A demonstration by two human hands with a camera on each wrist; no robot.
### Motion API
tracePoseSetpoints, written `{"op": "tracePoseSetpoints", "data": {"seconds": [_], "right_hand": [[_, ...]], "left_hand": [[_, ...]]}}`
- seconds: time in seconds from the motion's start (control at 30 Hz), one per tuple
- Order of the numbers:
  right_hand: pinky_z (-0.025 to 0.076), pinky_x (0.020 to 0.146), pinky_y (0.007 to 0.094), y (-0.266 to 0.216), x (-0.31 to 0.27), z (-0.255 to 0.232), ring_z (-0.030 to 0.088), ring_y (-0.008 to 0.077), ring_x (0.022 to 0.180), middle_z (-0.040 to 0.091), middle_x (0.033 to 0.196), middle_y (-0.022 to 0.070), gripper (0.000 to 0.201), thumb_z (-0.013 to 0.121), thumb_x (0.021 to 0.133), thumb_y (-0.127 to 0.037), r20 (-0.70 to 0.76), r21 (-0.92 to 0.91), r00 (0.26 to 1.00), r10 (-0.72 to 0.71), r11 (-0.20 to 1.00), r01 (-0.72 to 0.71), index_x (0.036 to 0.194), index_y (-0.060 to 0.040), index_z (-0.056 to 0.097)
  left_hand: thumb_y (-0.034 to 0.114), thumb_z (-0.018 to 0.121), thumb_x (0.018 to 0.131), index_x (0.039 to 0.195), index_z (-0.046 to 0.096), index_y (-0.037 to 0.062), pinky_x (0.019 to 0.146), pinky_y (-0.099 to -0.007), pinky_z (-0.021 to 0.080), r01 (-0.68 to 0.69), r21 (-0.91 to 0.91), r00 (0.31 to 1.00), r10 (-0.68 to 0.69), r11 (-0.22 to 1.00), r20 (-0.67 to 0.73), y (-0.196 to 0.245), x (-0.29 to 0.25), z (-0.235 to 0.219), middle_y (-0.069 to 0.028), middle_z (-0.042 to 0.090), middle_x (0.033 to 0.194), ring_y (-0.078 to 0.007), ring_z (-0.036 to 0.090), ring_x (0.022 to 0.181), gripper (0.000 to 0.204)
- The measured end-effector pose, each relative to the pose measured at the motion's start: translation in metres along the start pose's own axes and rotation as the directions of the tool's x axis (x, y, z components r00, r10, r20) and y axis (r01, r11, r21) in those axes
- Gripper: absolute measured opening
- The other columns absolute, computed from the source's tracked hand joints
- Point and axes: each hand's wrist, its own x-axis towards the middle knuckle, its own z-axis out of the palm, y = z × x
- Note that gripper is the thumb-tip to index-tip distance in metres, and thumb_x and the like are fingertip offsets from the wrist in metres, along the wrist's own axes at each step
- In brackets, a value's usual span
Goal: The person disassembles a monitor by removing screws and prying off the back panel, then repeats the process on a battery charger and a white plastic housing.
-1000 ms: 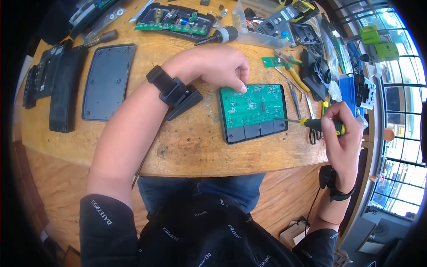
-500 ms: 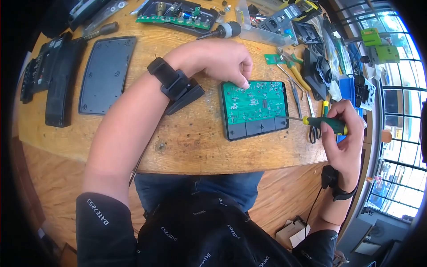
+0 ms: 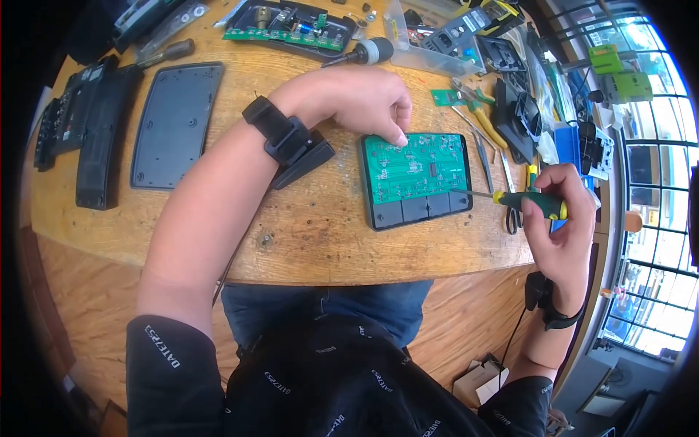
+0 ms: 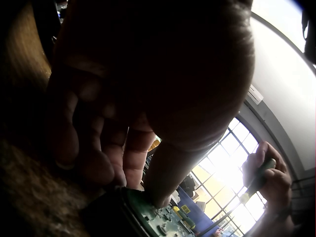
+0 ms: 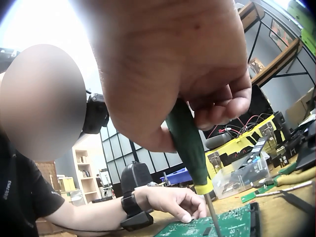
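A green circuit board sits in a shallow black plastic case on the wooden bench. My left hand holds the case at its far left edge, thumb on the board and fingers curled down by the rim. In my right hand is a screwdriver with a green and yellow handle, gripped between thumb and fingers. Its shaft runs leftward to the board's near right corner in the head view. From the right wrist, the screwdriver stands steeply, its tip down at the board.
A grey-black cover and long black housings lie to the left. At the back are an opened unit with a green board and a clear bin of parts. Pliers, tweezers and scissors lie on the right.
The head view has shifted slightly. My right fingers have moved a little on the screwdriver handle, while its tip stays at the same corner. The left hand keeps its hold.
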Motion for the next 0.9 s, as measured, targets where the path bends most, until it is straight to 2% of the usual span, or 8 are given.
{"op": "tracePoseSetpoints", "data": {"seconds": [0.07,0.27,0.37,0.47,0.53,0.67,0.77,0.9], "right_hand": [[0.041,0.059,0.0319,-0.001,0.000,0.000,0.050,0.0206,0.061,0.054,0.072,0.0081,0.021,0.078,0.085,-0.009,-0.023,-0.011,0.993,-0.115,0.993,0.115,0.090,-0.0007,0.059],[0.040,0.059,0.0312,-0.001,-0.003,0.003,0.049,0.0188,0.061,0.054,0.071,0.0076,0.021,0.078,0.084,-0.010,-0.034,-0.009,0.995,0.093,0.996,-0.093,0.090,-0.0014,0.060],[0.039,0.059,0.0304,0.001,-0.001,0.001,0.050,0.0177,0.062,0.055,0.074,0.0079,0.020,0.077,0.084,-0.009,-0.078,-0.041,0.982,-0.171,0.985,0.168,0.091,-0.0007,0.060],[0.040,0.060,0.0297,0.002,-0.007,-0.005,0.051,0.0172,0.064,0.057,0.078,0.0084,0.017,0.074,0.084,-0.007,0.096,-0.039,0.993,0.072,0.997,-0.069,0.092,-0.0001,0.060],[0.040,0.060,0.0295,0.002,-0.005,0.003,0.053,0.0171,0.066,0.059,0.081,0.0092,0.018,0.074,0.084,-0.008,-0.062,-0.027,0.994,-0.087,0.996,0.085,0.092,0.0006,0.060],[0.042,0.061,0.0293,0.006,-0.002,-0.005,0.055,0.0172,0.067,0.060,0.081,0.0093,0.019,0.075,0.084,-0.007,0.004,-0.021,0.972,-0.234,0.972,0.234,0.093,0.0004,0.061],[0.044,0.063,0.0295,0.003,-0.009,-0.006,0.057,0.0176,0.069,0.061,0.082,0.0096,0.019,0.076,0.084,-0.006,0.094,-0.019,0.988,0.124,0.992,-0.123,0.095,0.0005,0.061],[0.045,0.064,0.0297,-0.001,-0.002,-0.002,0.057,0.0184,0.069,0.061,0.083,0.0100,0.019,0.075,0.085,-0.006,-0.027,-0.064,0.994,-0.106,0.992,0.105,0.097,0.0003,0.062]], "left_hand": [[0.033,0.084,0.086,0.106,0.078,0.0050,0.065,-0.0349,0.050,-0.009,0.000,1.000,0.009,1.000,-0.002,-0.001,0.001,0.000,-0.0044,0.073,0.080,-0.0174,0.067,0.072,0.035],[0.033,0.084,0.086,0.106,0.078,0.0052,0.065,-0.0349,0.050,-0.011,0.010,1.000,0.011,1.000,-0.006,0.000,0.000,0.000,-0.0043,0.073,0.080,-0.0174,0.067,0.073,0.035],[0.033,0.084,0.086,0.106,0.078,0.0055,0.065,-0.0348,0.050,-0.002,0.014,1.000,0.002,1.000,-0.004,0.000,0.000,0.000,-0.0041,0.073,0.080,-0.0173,0.067,0.073,0.035],[0.033,0.084,0.086,0.106,0.078,0.0058,0.065,-0.0346,0.049,0.005,0.020,1.000,-0.005,1.000,0.003,0.002,0.000,-0.001,-0.0039,0.073,0.080,-0.0171,0.067,0.072,0.034],[0.033,0.084,0.086,0.106,0.078,0.0059,0.064,-0.0346,0.049,0.003,0.014,1.000,-0.003,1.000,0.004,0.001,0.001,0.000,-0.0038,0.073,0.080,-0.0170,0.067,0.072,0.034],[0.033,0.084,0.086,0.106,0.078,0.0061,0.064,-0.0348,0.049,-0.009,0.008,1.000,0.008,1.000,0.003,0.000,0.001,0.000,-0.0037,0.072,0.079,-0.0170,0.067,0.072,0.034],[0.033,0.084,0.086,0.106,0.078,0.0059,0.064,-0.0350,0.049,-0.002,0.023,1.000,0.002,1.000,-0.001,0.001,0.000,-0.001,-0.0038,0.072,0.079,-0.0172,0.066,0.072,0.034],[0.033,0.084,0.086,0.106,0.078,0.0058,0.065,-0.0351,0.049,0.003,0.003,1.000,-0.003,1.000,0.002,0.001,0.000,0.000,-0.0039,0.072,0.079,-0.0172,0.066,0.072,0.034]]}}
